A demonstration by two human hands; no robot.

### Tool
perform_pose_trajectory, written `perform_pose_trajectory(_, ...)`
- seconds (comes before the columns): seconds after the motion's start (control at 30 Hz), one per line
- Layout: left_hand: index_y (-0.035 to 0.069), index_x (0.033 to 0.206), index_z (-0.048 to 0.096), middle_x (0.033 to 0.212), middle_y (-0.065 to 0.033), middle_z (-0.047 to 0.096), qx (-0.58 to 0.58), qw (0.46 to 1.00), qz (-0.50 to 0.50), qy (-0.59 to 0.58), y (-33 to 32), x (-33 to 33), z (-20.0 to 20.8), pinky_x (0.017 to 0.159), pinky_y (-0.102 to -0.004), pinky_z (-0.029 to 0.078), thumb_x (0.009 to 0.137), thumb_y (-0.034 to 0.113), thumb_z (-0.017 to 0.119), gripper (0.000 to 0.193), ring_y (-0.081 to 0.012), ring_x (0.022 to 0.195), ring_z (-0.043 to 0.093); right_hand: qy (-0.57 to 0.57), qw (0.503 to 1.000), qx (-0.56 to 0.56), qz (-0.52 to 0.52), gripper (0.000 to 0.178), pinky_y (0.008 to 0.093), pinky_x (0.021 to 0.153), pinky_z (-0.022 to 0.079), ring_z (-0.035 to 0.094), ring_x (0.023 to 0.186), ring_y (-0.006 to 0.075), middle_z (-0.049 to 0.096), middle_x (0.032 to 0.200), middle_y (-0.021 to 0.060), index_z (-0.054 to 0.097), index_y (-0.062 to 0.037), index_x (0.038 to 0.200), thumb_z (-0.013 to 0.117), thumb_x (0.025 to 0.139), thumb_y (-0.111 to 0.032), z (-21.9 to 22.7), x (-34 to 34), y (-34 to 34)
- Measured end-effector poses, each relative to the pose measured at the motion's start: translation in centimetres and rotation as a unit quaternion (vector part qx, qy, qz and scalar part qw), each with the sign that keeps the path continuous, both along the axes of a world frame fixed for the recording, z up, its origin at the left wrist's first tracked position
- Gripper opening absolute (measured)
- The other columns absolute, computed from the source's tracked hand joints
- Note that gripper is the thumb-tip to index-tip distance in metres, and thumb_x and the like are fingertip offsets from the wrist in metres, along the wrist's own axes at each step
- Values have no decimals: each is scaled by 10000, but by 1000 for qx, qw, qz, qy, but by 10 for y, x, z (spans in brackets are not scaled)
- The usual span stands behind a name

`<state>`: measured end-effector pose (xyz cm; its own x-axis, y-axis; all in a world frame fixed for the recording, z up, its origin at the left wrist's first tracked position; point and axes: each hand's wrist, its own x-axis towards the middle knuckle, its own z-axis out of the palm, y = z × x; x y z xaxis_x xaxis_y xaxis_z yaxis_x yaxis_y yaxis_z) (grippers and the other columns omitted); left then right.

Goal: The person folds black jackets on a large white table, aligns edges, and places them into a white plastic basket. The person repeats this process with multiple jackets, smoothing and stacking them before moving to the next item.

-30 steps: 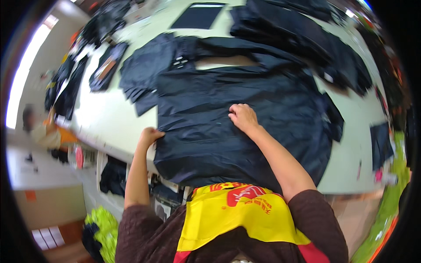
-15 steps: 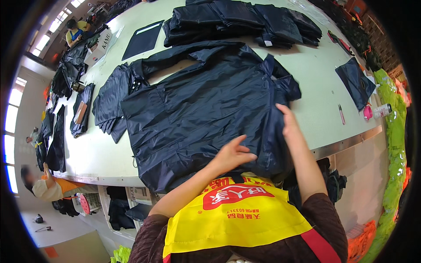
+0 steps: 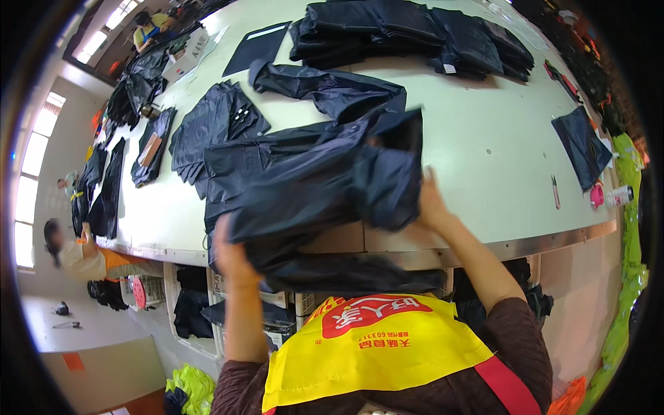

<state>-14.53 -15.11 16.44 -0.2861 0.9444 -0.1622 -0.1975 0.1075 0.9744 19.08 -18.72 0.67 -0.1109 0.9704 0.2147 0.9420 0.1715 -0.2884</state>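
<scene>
A dark navy jacket [image 3: 311, 187] of shiny, thin fabric is lifted and partly folded over itself in front of me, smeared by motion. My left hand [image 3: 234, 250] is closed on its near left edge, the fingers partly hidden by the cloth. At its right side, my right hand [image 3: 430, 204] grips the fabric, thumb up, the other fingers blurred behind it. One sleeve [image 3: 297, 81] stretches away across the table. Part of the jacket hangs below the table's front edge. Just left of it lies a stack of dark folded pieces [image 3: 207, 131] with small snaps.
The pale table [image 3: 484, 187] has a metal front edge. Folded dark garments [image 3: 373, 31] are piled at the far side. Thread snips [image 3: 555, 192], a pink roll [image 3: 597, 196] and a dark piece [image 3: 581, 149] lie right. Beneath are crates [image 3: 197, 304]. Another person [image 3: 83, 256] works at left.
The jacket lay spread flat; now its near part is raised and folded up and away. My left hand has moved left and taken hold of the cloth. My right hand has shifted slightly left and nearer.
</scene>
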Motion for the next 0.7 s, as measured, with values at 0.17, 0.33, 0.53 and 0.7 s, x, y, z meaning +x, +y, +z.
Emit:
perform_pose_trajectory(0.17, -8, 924, 551, 876, -107, 600, 276, 859, -172, 395, -34, -121, 58, 719, -359, 460, 855, 229, 514, 249, -227, 801, 575, 29, 988, 148, -32, 1037, 431, 1041, 285, 288, 1298, 373, 299, 1400, 204, 244, -73, 1403, 825, 547, -141, 32, 39, 89)
perform_pose_trajectory(0.33, -53, 1004, 542, 980, -155, 584, 241, 891, -75, 378, -16, -253, 111, 792, -381, 444, 911, 276, 430, 359, -259, 894, 561, -88, 914, 130, 374, 309, 428, 1034, 297, 348, 1276, 328, 457, 1293, 143, 624, -106, 813, 710, 525, -32, 82, -29, 136)
perform_pose_trajectory(0.53, -106, 1153, 495, 1124, -197, 570, 181, 891, 80, 409, 12, -342, 250, 907, -343, 454, 971, 330, 383, 485, -250, 1005, 574, 222, 906, -33, 358, 146, 369, 619, 495, 599, 626, 310, 557, 686, 137, 512, -57, 869, 599, 806, -157, 113, -64, 51)
perform_pose_trajectory(0.7, -76, 1142, 504, 1068, -170, 586, 149, 917, 87, 358, 129, -337, 305, 867, -327, 472, 948, 320, 438, 446, -255, 964, 584, 421, 733, -198, 497, 241, 320, 505, 478, 623, 613, 262, 626, 795, 110, 577, -73, 1001, 653, 787, -155, 247, -48, -36)
